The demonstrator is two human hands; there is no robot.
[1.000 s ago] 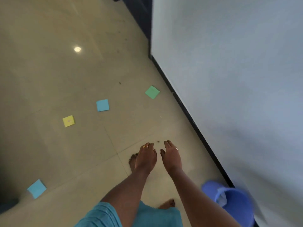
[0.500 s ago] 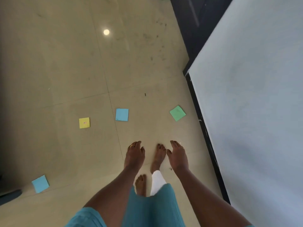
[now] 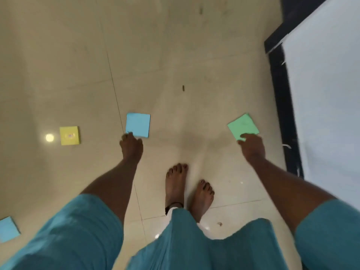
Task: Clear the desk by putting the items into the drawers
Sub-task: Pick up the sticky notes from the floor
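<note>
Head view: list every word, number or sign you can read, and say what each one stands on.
No text here can be read.
On the yellow pad: a small mark in the middle, too blurred to read.
On the blue pad, the green pad and the second blue pad at the left edge: no writing shows.

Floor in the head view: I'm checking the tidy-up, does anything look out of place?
Yes. Four pads lie scattered on the floor, each at its own angle: a yellow pad, a blue pad, a green pad, and a second blue pad at the left edge.
</note>
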